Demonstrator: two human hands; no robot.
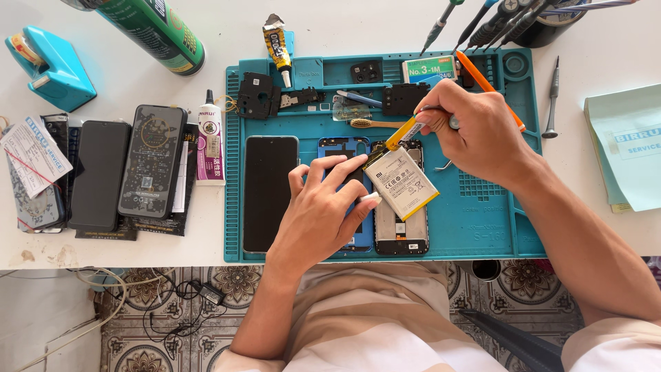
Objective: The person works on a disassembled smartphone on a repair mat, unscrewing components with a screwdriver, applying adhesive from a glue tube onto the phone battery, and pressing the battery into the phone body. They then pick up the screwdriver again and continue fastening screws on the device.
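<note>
From the head camera, the left hand (323, 210) presses fingers on the blue opened phone (344, 148) and touches the lower edge of the white phone battery (401, 181), which lies tilted over a second opened phone (401, 238) on the teal repair mat (482, 220). The right hand (475, 134) pinches the battery's yellow tab (399, 136). A white-and-green box (429, 68) sits at the mat's far edge; a white glue tube (210, 138) lies just left of it. Bare mat shows to the right.
</note>
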